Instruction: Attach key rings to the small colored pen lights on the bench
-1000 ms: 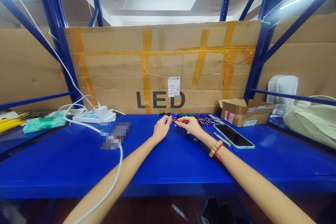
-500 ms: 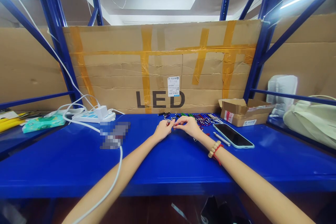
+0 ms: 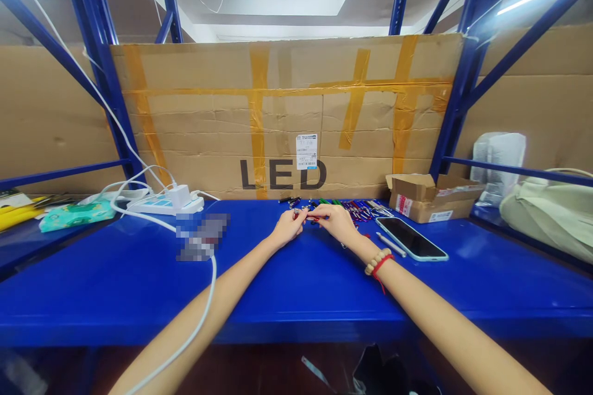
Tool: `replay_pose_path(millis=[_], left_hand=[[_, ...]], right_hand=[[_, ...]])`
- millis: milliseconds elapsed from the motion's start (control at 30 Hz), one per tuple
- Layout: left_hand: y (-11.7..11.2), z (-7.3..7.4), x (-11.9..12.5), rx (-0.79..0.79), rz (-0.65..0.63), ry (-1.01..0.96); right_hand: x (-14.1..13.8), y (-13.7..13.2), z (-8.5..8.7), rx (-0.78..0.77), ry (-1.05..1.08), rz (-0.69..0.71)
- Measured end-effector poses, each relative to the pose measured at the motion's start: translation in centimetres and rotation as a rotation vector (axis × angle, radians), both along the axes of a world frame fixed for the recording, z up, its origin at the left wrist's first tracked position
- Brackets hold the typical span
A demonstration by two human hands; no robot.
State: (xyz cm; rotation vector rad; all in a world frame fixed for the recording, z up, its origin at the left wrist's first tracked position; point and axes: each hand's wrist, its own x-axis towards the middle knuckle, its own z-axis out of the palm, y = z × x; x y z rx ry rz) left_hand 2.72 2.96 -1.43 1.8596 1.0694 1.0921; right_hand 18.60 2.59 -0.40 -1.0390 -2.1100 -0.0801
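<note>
My left hand (image 3: 287,227) and my right hand (image 3: 337,221) meet over the blue shelf top (image 3: 296,284), fingertips pinched together on a small red and metal item (image 3: 308,216) between them. Just behind the hands lies a scatter of small coloured pen-like pieces (image 3: 356,208), red, green, blue and black. My right wrist wears a bead bracelet (image 3: 376,260) with a red cord.
A smartphone (image 3: 411,239) and a white stylus (image 3: 391,245) lie right of my hands, a small open cardboard box (image 3: 428,197) behind them. A white power strip (image 3: 164,202) with cables sits at the left. A taped cardboard sheet marked LED (image 3: 287,117) closes the back.
Both hands drew slightly closer together and nearer me at first, then shifted a little back toward the scatter, still pinching the small item.
</note>
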Motion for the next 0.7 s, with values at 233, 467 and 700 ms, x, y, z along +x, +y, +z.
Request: replay_pose_path(millis=[233, 467, 700], left_hand=[[-0.10, 0.20, 0.07, -0.045, -0.064, 0.007], [-0.02, 0.20, 0.00, -0.100, -0.074, -0.062], [0.09, -0.03, -0.20, -0.053, -0.045, -0.035]], right_hand=[[0.12, -0.47, 0.35, 0.046, -0.060, -0.064], [0.11, -0.36, 0.30, 0.038, -0.050, -0.032], [0.12, -0.59, 0.53, 0.015, -0.049, -0.074]])
